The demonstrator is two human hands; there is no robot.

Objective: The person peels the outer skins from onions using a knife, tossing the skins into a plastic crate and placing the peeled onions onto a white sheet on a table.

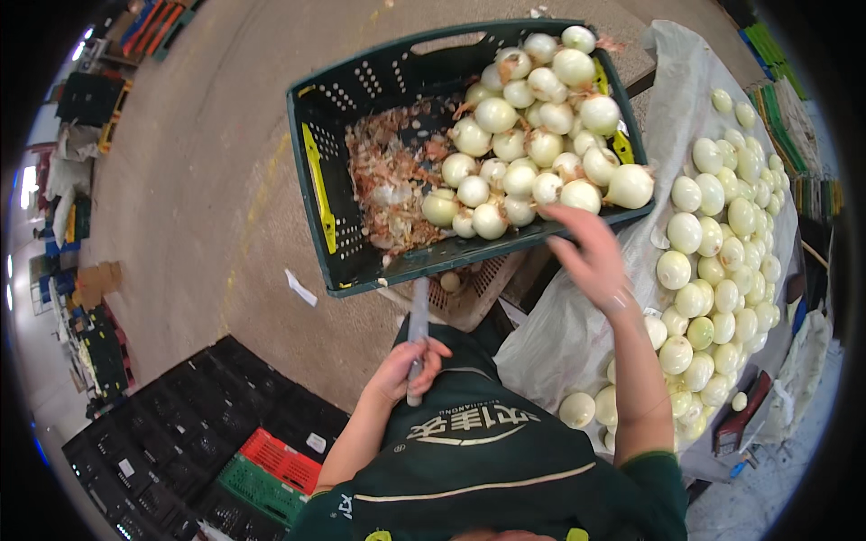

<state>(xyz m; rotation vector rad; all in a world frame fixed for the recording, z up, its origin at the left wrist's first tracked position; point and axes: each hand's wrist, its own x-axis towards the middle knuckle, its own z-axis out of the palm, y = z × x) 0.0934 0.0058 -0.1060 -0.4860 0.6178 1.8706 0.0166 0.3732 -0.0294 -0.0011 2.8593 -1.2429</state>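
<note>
My left hand is closed around a knife, its pale blade pointing up toward the near wall of a dark green plastic crate. Peeled white onions fill the crate's right side in a heap. Dry brown onion skins litter its left part. Over the crate's near right rim reaches my right hand, its thumb apart from the fingers and nothing visibly held. The fingertips are by the nearest onions; whether they touch one I cannot tell.
At my right, many peeled onions lie on a whitish plastic sheet. Below the green crate stands a beige crate. Folded black crates, with a red crate and a green one, are at lower left. A white scrap lies on the floor.
</note>
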